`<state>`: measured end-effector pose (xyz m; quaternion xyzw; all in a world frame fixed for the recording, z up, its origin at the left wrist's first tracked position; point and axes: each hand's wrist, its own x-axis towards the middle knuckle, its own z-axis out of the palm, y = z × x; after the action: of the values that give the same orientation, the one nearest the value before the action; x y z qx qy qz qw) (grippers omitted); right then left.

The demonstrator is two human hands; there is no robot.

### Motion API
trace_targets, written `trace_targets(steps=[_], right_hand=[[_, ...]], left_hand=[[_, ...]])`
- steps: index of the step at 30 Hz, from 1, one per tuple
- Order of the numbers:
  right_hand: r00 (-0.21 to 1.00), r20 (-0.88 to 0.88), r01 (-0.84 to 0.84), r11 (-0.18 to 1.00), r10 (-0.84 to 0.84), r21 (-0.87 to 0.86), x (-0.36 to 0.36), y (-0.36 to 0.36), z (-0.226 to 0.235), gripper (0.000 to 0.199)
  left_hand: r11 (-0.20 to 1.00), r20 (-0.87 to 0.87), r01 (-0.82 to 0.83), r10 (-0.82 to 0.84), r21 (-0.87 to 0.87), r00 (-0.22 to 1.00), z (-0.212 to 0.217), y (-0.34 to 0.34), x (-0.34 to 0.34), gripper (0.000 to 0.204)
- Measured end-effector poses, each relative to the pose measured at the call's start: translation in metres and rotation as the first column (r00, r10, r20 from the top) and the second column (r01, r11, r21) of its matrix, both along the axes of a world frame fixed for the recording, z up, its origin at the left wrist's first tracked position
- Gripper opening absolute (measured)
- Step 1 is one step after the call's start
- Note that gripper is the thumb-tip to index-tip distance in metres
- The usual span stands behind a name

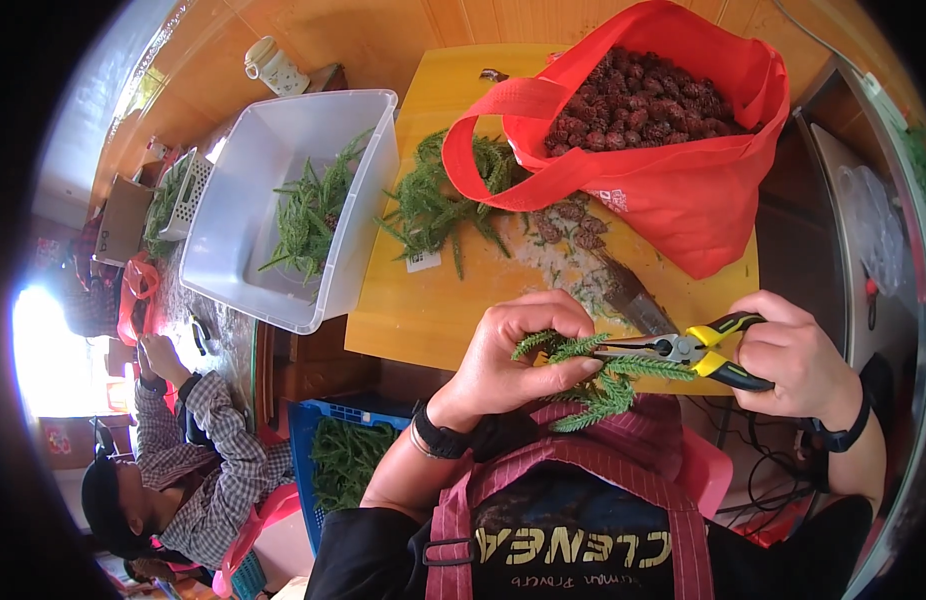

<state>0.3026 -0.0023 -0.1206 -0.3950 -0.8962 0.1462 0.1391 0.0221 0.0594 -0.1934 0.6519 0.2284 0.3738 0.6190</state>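
Head view: a conifer-like sprig [615, 388] is at the table's [423, 305] near edge, pinched in the left hand [523, 350], which hides part of it. The right hand [798, 362] is wrapped around long-nose pliers [685, 348]; whether their 2 tips grip the sprig is unclear. Beyond, a red tote bag [683, 205] hides its lower pinecones [638, 105].
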Motion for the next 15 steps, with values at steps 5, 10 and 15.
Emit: trace_targets(steps=[5, 10, 15], right_hand=[[1.0, 0.006, -0.002, 1.0, 0.002, 0.0, -0.0008, -0.0013, -0.0027, 0.021], [1.0, 0.01, 0.005, 0.999, -0.006, 0.036, -0.0026, -0.0035, -0.0049, 0.022], [1.0, -0.001, 0.02, 0.998, -0.02, 0.055, -0.0036, -0.0055, -0.0067, 0.02]], left_hand=[[1.0, 0.001, -0.002, 0.002, -0.026, 1.0, 0.0009, -0.0001, -0.0006, 0.011], [0.999, 0.002, -0.013, 0.013, -0.046, 1.0, 0.0003, -0.001, -0.0003, 0.01], [0.999, 0.0, -0.012, 0.012, -0.048, 1.0, -0.001, -0.0011, 0.0001, 0.009]])
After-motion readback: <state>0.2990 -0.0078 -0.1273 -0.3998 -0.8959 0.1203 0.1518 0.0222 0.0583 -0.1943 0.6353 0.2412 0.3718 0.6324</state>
